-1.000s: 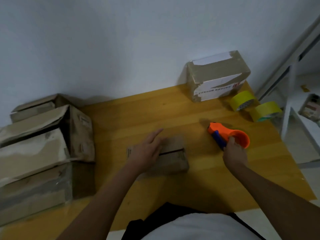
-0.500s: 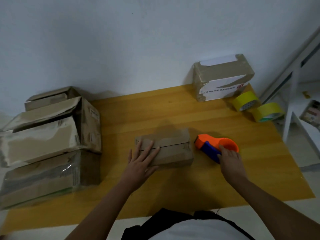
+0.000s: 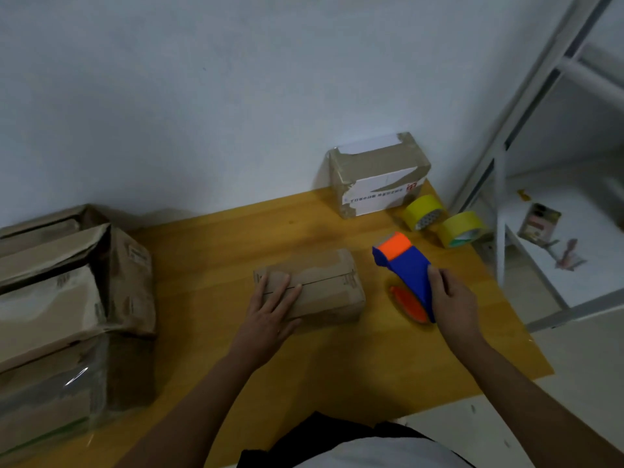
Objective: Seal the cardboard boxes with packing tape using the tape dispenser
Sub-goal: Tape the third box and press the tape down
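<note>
A small brown cardboard box (image 3: 324, 285) lies in the middle of the wooden table (image 3: 209, 238), its top flaps closed with a seam running lengthwise. My left hand (image 3: 270, 309) rests flat on the box's left end, fingers straight. To the right of the box, my right hand (image 3: 452, 302) grips the blue and orange tape dispenser (image 3: 405, 268), which is lifted and tilted with its orange front end pointing toward the box.
A taped box with a white label (image 3: 378, 173) stands at the back by the wall. Two yellow tape rolls (image 3: 423, 211) (image 3: 462, 228) lie beside it. Several worn cardboard boxes (image 3: 60, 298) are stacked at the left. A white metal frame (image 3: 499, 204) stands to the right.
My right hand has lifted the tape dispenser off the table and turned it, blue side up. My left hand has stayed on the small box's left end.
</note>
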`<state>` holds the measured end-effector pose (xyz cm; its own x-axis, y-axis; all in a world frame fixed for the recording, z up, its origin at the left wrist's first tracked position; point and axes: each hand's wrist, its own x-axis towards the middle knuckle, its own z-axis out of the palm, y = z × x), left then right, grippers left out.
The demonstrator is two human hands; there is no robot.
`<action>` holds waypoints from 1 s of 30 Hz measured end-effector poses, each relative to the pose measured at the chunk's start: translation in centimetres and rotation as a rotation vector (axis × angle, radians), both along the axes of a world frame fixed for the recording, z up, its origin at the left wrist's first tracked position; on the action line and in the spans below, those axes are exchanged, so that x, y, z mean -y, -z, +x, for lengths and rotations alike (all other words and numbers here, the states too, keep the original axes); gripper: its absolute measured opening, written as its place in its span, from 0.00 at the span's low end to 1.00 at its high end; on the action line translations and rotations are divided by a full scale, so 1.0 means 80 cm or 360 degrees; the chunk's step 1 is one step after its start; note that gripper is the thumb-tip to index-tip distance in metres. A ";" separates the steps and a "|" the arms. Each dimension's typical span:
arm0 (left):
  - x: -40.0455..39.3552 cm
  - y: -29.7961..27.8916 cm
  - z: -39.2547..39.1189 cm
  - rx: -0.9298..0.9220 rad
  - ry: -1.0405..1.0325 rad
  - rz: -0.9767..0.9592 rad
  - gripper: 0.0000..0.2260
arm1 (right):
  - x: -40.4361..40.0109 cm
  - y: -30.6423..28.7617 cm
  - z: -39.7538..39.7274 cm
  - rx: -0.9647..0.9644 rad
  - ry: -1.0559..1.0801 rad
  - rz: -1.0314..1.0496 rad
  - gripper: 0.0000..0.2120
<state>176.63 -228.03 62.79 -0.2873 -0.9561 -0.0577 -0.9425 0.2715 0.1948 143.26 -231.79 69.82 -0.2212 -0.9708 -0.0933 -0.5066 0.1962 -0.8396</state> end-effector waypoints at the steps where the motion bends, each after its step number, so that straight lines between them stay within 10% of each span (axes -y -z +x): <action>1: 0.008 0.001 -0.006 -0.0003 0.0013 -0.0003 0.30 | 0.005 -0.014 0.001 0.0013 -0.0010 -0.0072 0.18; 11: 0.053 -0.008 -0.053 -0.0476 -0.0072 0.0062 0.33 | 0.051 -0.054 0.057 -0.0281 -0.0586 -0.0310 0.14; 16: 0.049 -0.064 -0.070 -0.1395 -0.0814 0.0048 0.11 | 0.056 -0.047 0.067 -0.0444 -0.0728 -0.0330 0.10; 21: 0.065 -0.101 -0.085 -0.2435 -0.1383 0.0913 0.17 | 0.062 -0.047 0.070 -0.0533 -0.0812 -0.0369 0.15; 30: 0.072 -0.104 -0.085 -0.2591 -0.1457 0.0962 0.06 | 0.069 -0.045 0.071 -0.0691 -0.0761 -0.0395 0.21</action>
